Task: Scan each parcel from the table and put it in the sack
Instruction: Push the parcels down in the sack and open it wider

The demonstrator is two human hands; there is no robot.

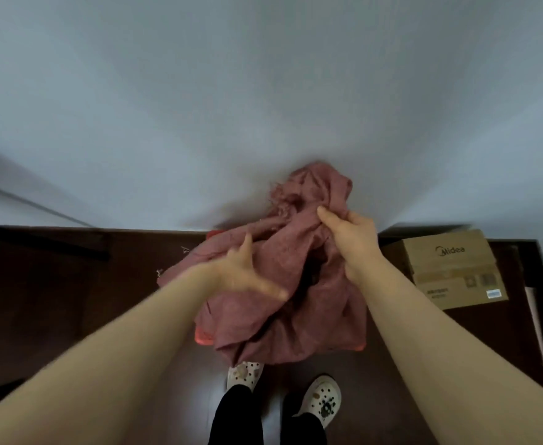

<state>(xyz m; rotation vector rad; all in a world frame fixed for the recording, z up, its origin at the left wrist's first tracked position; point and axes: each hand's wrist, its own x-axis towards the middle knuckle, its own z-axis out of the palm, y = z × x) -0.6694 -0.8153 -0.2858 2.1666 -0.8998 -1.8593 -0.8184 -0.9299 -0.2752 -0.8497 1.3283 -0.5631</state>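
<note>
R hand (pixel 350 239) fingers grip pink sack (pixel 295 316), L hand (pixel 244 271) fingers spread wide over it; box (pixel 450 264) reads "Midea".

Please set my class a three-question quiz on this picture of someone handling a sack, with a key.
1. True or false: the right hand grips the sack.
2. What stands to the right of the sack? A) a box B) a bucket C) a chair
3. Fill in: the left hand has its fingers ___.
Key: 1 true; 2 A; 3 spread.
</note>
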